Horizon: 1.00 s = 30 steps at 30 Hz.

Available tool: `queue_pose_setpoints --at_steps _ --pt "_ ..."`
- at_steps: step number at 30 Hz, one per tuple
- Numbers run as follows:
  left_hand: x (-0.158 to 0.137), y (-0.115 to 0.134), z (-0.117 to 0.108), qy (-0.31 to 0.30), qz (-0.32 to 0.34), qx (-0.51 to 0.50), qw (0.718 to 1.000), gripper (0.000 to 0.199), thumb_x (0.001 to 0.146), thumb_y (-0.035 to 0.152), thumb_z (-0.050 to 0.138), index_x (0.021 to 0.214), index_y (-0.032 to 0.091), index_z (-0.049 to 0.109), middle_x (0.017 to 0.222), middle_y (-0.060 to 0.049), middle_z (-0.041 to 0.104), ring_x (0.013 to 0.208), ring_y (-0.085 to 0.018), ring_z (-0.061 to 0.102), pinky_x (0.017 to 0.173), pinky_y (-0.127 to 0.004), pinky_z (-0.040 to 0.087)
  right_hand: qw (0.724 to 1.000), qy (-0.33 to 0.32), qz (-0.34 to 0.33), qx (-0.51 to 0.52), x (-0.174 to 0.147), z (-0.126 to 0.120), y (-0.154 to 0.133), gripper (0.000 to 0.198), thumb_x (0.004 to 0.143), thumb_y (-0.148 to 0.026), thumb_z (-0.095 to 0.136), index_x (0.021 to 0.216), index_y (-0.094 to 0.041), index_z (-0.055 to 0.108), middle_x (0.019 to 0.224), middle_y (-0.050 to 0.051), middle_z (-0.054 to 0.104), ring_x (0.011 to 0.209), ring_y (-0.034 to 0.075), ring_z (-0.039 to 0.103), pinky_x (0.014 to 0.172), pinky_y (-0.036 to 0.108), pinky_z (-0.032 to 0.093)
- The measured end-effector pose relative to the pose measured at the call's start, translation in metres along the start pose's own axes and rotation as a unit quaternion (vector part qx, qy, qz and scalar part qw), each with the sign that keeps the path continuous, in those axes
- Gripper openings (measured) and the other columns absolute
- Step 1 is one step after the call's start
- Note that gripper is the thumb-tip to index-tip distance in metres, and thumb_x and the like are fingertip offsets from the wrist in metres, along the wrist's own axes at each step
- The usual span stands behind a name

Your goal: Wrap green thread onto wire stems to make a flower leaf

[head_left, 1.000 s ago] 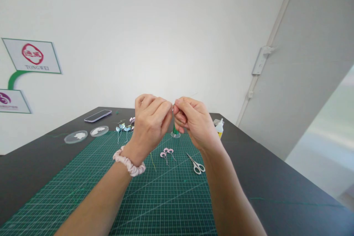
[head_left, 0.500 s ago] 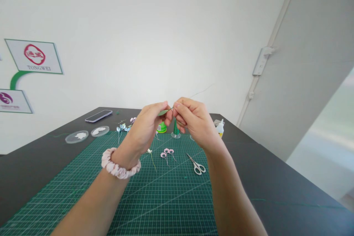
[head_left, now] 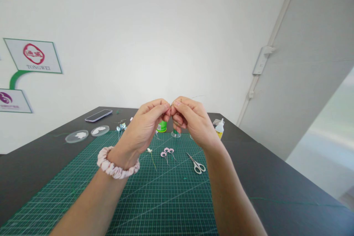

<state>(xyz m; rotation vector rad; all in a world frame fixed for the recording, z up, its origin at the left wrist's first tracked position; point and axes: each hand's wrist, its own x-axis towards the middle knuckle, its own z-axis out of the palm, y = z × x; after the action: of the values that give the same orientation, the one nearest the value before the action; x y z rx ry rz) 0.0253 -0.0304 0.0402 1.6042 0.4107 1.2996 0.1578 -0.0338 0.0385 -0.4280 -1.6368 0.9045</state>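
1. Above the green gridded cutting mat [head_left: 166,199], your left hand [head_left: 146,120] and right hand [head_left: 193,120] closely pinch a thin dark strand [head_left: 198,96], probably for control.
2. On it, white-handled metal scissors [head_left: 197,164] lie, presumably for reach.

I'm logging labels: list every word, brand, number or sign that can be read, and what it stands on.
"TONGWEI": upper wall sign, under a red emblem with characters too blurred to quote surely.
Lower wall sign: lettering too blurred to read.
Green tub: label too small to read.
White bottle: yellow label, too small to read.
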Motion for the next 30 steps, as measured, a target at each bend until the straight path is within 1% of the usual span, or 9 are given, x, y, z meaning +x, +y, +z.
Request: queue_pose_setpoints --at_steps 5,11,14,18,25,27,28,29,30 --pt "-0.001 -0.004 -0.001 0.066 0.111 0.129 0.983 0.024 0.085 0.023 0.051 0.062 0.020 0.053 0.058 0.002 0.051 0.054 -0.011 0.047 0.053 -0.026 0.039 0.999 -0.002 0.022 0.049 0.000 -0.001 -0.001 0.019 0.081 -0.014 0.046 0.066 -0.018 0.056 0.049 -0.007 0.042 0.043 0.007 0.036 0.043 0.022 0.039" --pt "-0.004 -0.006 -0.001 0.134 0.202 0.330 0.912 0.025 0.088 0.020 0.048 0.064 0.021 0.050 0.059 0.003 0.048 0.057 -0.013 0.042 0.056 -0.029 0.032 0.996 -0.021 0.045 0.071 0.001 0.000 -0.004 0.017 0.082 -0.013 0.048 0.067 -0.018 0.056 0.050 -0.007 0.042 0.043 0.007 0.036 0.044 0.021 0.039" --pt "-0.005 -0.007 -0.002 0.144 0.267 0.404 0.863 0.024 0.089 0.018 0.047 0.065 0.021 0.048 0.063 0.001 0.051 0.064 -0.015 0.045 0.062 -0.032 0.034 0.995 -0.020 0.055 0.077 0.001 0.002 -0.006 0.019 0.083 -0.015 0.049 0.066 -0.018 0.056 0.049 -0.007 0.042 0.043 0.007 0.036 0.044 0.021 0.039" --pt "-0.002 -0.012 -0.007 0.147 0.358 0.496 0.777 0.025 0.092 0.018 0.046 0.068 0.022 0.045 0.064 0.000 0.049 0.068 -0.017 0.044 0.067 -0.034 0.033 0.995 -0.007 0.058 0.080 0.000 0.004 -0.007 0.023 0.086 -0.019 0.051 0.064 -0.018 0.056 0.048 -0.007 0.041 0.042 0.006 0.034 0.042 0.020 0.038" --pt "0.004 -0.019 -0.011 0.146 0.440 0.576 0.673 0.025 0.093 0.014 0.046 0.069 0.021 0.045 0.063 0.000 0.050 0.066 -0.017 0.042 0.069 -0.034 0.034 0.994 0.041 0.059 0.080 0.002 0.007 -0.004 0.031 0.087 -0.027 0.055 0.057 -0.019 0.053 0.042 -0.010 0.035 0.034 0.004 0.027 0.035 0.017 0.033" --pt "0.004 -0.019 -0.010 0.147 0.449 0.578 0.665 0.026 0.093 0.014 0.047 0.068 0.021 0.045 0.062 0.000 0.051 0.067 -0.017 0.043 0.069 -0.034 0.035 0.994 0.051 0.057 0.084 0.003 0.009 -0.003 0.031 0.086 -0.025 0.056 0.056 -0.019 0.052 0.040 -0.011 0.034 0.033 0.003 0.025 0.034 0.017 0.032" --pt "0.004 -0.019 -0.009 0.142 0.445 0.574 0.673 0.026 0.092 0.014 0.047 0.067 0.021 0.046 0.063 0.000 0.052 0.067 -0.017 0.043 0.070 -0.034 0.035 0.993 0.055 0.055 0.083 0.003 0.009 -0.003 0.031 0.086 -0.023 0.056 0.055 -0.019 0.051 0.040 -0.011 0.033 0.033 0.003 0.025 0.034 0.017 0.031" --pt "0.003 -0.018 -0.008 0.141 0.435 0.560 0.691 0.026 0.092 0.015 0.047 0.067 0.020 0.047 0.063 0.000 0.053 0.067 -0.017 0.044 0.070 -0.034 0.035 0.994 0.056 0.053 0.081 0.003 0.009 -0.003 0.031 0.086 -0.022 0.055 0.055 -0.019 0.051 0.040 -0.011 0.033 0.033 0.003 0.025 0.033 0.017 0.031" --pt "0.002 -0.017 -0.008 0.135 0.415 0.534 0.724 0.025 0.092 0.015 0.047 0.067 0.020 0.048 0.063 0.000 0.054 0.067 -0.016 0.045 0.070 -0.034 0.036 0.994 0.056 0.051 0.076 0.003 0.009 -0.003 0.031 0.086 -0.021 0.054 0.055 -0.019 0.051 0.040 -0.011 0.033 0.032 0.003 0.025 0.033 0.017 0.031"
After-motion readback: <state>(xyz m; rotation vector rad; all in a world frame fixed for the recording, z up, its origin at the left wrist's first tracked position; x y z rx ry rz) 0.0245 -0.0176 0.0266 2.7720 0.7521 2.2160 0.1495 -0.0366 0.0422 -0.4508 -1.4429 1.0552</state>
